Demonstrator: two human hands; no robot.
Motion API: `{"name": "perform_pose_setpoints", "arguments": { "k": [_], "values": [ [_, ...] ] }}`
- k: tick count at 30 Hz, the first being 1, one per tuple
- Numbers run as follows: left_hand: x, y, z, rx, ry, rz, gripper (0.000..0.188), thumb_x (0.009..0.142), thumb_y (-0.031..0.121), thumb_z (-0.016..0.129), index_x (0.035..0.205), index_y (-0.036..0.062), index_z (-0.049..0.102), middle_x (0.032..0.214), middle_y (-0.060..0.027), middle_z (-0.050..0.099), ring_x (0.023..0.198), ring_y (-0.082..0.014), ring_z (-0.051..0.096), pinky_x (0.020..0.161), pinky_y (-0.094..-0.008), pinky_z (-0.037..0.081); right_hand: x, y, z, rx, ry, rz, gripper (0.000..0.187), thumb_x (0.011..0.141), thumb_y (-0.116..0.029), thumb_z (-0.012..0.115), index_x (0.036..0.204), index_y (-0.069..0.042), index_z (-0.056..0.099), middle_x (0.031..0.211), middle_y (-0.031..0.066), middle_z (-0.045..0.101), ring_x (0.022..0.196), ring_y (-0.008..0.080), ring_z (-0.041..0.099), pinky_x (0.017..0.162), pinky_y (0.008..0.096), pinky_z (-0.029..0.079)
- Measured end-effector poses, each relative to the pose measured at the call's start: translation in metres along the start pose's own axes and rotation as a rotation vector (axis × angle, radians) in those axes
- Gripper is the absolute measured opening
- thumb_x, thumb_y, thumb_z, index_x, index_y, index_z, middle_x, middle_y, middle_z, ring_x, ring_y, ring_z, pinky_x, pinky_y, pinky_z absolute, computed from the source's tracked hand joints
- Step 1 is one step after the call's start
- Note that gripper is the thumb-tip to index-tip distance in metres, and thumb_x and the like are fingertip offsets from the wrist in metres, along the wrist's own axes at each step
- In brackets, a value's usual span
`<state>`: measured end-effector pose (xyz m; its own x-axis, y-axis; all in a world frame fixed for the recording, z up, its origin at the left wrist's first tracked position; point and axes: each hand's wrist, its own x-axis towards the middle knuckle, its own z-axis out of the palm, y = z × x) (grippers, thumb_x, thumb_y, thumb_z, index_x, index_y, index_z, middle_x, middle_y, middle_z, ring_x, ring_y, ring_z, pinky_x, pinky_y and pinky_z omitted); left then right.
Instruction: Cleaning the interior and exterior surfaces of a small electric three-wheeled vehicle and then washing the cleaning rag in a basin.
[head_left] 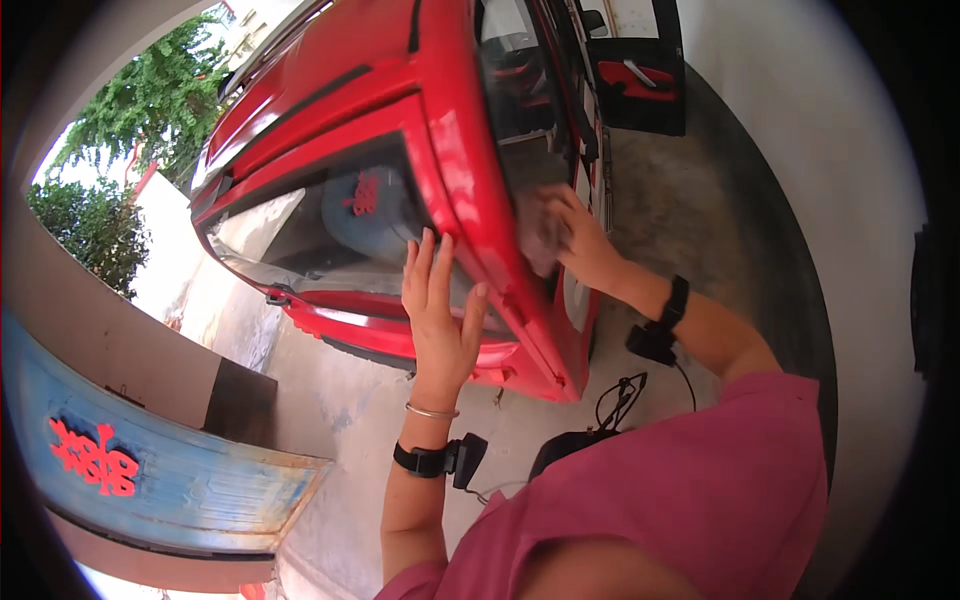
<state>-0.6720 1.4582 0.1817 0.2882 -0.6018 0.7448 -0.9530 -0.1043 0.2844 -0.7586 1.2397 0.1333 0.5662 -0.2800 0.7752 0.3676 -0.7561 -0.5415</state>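
At the back corner of a red car (460,150), in the head view, the right hand (585,240) grips a greyish cloth (540,235) — it looks blurry — at the car's side, near the side window (535,160). The left hand (440,310) holds nothing; its fingers spread out by the edge of the back window (300,230). Each wrist wears a black band (423,461). Farther up, a car door (635,80) stands open. Low on the left, a red shape (95,458) sits on a blue panel (205,495).
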Motion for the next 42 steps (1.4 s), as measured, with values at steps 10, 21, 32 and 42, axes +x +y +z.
{"name": "perform_pose_setpoints", "arguments": {
  "k": [10,21,32,42],
  "values": [
    [-0.236,-0.128,-0.17,-0.147,-0.226,-0.535,0.045,0.086,0.02,0.065,0.125,0.0025,0.053,0.122,-0.0206,0.056,0.113,-0.0371,0.052,0.095,-0.0379,0.042,-0.37,0.097,-0.078,-0.758,-0.825,1.13,0.042,0.054,-0.019,0.07,0.09,0.003,0.066,0.088,0.0248,0.065,0.083,0.038,0.064,0.07,0.0447,0.05],
    [-0.376,-0.239,-0.28,-0.32,-0.257,-1.126,0.045,0.089,0.027,0.063,0.128,0.0073,0.053,0.123,-0.0158,0.059,0.111,-0.0276,0.058,0.088,-0.037,0.047,-0.387,0.025,0.131,-0.355,-1.365,1.097,0.04,0.063,-0.031,0.064,0.095,-0.008,0.069,0.091,0.0152,0.068,0.081,0.0333,0.064,0.07,0.0428,0.048],
    [-0.395,-0.416,-0.406,-0.184,-0.131,-1.206,0.043,0.092,0.018,0.058,0.129,-0.0014,0.049,0.119,-0.0166,0.06,0.107,-0.0226,0.059,0.089,-0.0313,0.047,0.003,-0.026,0.476,0.124,-0.652,0.682,0.045,0.071,-0.016,0.064,0.109,0.005,0.056,0.094,0.0169,0.065,0.087,0.0213,0.061,0.08,0.0324,0.048],
    [-0.458,-0.561,-0.499,-0.16,0.059,-1.612,0.048,0.091,0.025,0.056,0.13,-0.0019,0.048,0.107,-0.0139,0.064,0.092,-0.019,0.059,0.08,-0.0283,0.047,0.153,-0.113,0.649,0.343,-0.635,0.542,0.034,0.076,-0.007,0.061,0.108,0.003,0.056,0.093,0.0085,0.062,0.086,0.0131,0.056,0.077,0.029,0.046]
  ]
}}
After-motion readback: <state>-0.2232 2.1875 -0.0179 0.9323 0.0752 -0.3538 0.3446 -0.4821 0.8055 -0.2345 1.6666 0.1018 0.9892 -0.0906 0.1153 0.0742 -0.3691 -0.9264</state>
